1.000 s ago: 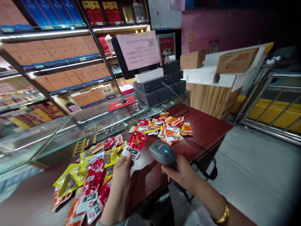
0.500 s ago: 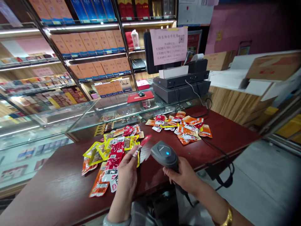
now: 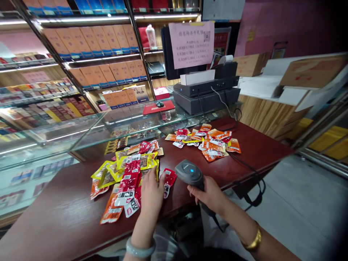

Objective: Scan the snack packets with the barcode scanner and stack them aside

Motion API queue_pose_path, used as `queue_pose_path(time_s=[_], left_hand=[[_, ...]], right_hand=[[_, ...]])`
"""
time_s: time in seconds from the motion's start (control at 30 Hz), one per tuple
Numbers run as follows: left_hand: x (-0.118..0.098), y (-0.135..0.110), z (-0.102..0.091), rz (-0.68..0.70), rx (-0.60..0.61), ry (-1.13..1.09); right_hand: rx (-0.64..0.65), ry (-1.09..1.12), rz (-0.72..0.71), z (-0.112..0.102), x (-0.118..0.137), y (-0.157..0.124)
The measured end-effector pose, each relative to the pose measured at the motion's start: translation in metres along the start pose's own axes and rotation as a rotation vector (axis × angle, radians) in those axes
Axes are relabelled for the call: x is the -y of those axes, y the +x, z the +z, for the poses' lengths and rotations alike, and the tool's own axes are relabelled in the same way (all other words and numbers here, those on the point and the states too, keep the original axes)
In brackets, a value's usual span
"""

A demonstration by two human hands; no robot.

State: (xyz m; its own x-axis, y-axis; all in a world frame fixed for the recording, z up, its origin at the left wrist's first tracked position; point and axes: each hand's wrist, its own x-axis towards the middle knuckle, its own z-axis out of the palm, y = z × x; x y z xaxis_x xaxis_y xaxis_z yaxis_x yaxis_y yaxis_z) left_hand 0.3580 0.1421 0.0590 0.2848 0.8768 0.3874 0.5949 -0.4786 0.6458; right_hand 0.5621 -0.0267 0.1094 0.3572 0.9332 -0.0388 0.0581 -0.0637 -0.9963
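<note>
My right hand [image 3: 212,195] is wrapped round the handle of a dark grey barcode scanner [image 3: 187,173]. A blue light glows on the scanner's top, and its head points left over the table. My left hand [image 3: 151,190] is palm down with its fingers apart, at the right side of a pile of snack packets. Beside its thumb lies a red and white snack packet [image 3: 169,178]; whether the thumb touches it I cannot tell. In the pile are yellow packets [image 3: 104,175], red packets [image 3: 129,181] and an orange packet [image 3: 112,208], overlapping one another.
A second pile of orange snack packets [image 3: 214,145] lies farther back on the dark red table [image 3: 67,206]. Behind stand a glass display case [image 3: 119,121], a black cash drawer [image 3: 206,99] and a monitor with a pink paper sign [image 3: 191,45]. A black cable [image 3: 250,168] crosses the table's right part.
The red packet held up in my left hand is now down on the table to the right of it. My left hand has opened and turned palm down. The scanner stays in my right hand.
</note>
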Motion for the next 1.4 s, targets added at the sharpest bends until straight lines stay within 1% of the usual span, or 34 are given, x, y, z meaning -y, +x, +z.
queue_pose_path(time_s=[0.07,0.13,0.23,0.33,0.43,0.5,0.57,0.67,0.73,0.83,0.93,1.03,1.13,1.2,1.3,1.4], left_hand=[[-0.007,-0.007,-0.004,0.074,0.08,0.296],[-0.016,-0.014,-0.011,0.089,0.145,0.484],[-0.028,-0.017,-0.023,0.086,0.214,0.647],[-0.037,-0.013,-0.031,0.096,0.296,0.705],[-0.042,-0.009,-0.031,0.103,0.323,0.687],[-0.045,-0.007,-0.029,0.061,0.313,0.608],[-0.048,-0.005,-0.026,-0.046,0.29,0.454],[-0.05,0.0,-0.023,-0.224,0.217,0.168],[-0.048,0.003,-0.021,-0.275,0.165,0.032],[-0.037,0.006,-0.02,-0.255,0.128,-0.089],[-0.023,0.008,-0.019,-0.208,0.147,-0.159],[-0.015,0.006,-0.018,-0.207,0.154,-0.18],[-0.014,0.003,-0.017,-0.222,0.147,-0.164],[-0.015,0.004,-0.021,-0.225,0.14,-0.129],[-0.011,0.017,-0.037,-0.266,0.059,-0.004],[0.001,0.051,-0.063,-0.39,-0.043,0.226]], right_hand=[[0.001,0.005,0.024,-0.002,-0.005,0.002],[0.006,0.0,0.024,-0.004,-0.008,0.001],[0.018,-0.024,-0.011,-0.009,-0.008,-0.003],[0.011,-0.048,-0.05,-0.011,-0.006,-0.008],[0.009,-0.065,-0.065,-0.013,-0.006,-0.012],[0.004,-0.079,-0.083,-0.014,-0.006,-0.014],[-0.005,-0.086,-0.105,-0.016,-0.005,-0.015],[-0.014,-0.076,-0.123,-0.017,0.0,-0.015],[-0.006,-0.067,-0.129,-0.017,0.005,-0.015],[0.003,-0.065,-0.143,-0.015,0.011,-0.013],[0.008,-0.069,-0.142,-0.013,0.014,-0.011],[0.046,-0.065,-0.114,-0.011,0.013,-0.01],[0.076,-0.063,-0.094,-0.009,0.01,-0.009],[0.059,-0.048,-0.083,-0.008,0.008,-0.008],[0.016,-0.029,-0.059,-0.01,0.004,-0.006],[-0.002,-0.022,-0.062,-0.013,0.0,-0.005]])
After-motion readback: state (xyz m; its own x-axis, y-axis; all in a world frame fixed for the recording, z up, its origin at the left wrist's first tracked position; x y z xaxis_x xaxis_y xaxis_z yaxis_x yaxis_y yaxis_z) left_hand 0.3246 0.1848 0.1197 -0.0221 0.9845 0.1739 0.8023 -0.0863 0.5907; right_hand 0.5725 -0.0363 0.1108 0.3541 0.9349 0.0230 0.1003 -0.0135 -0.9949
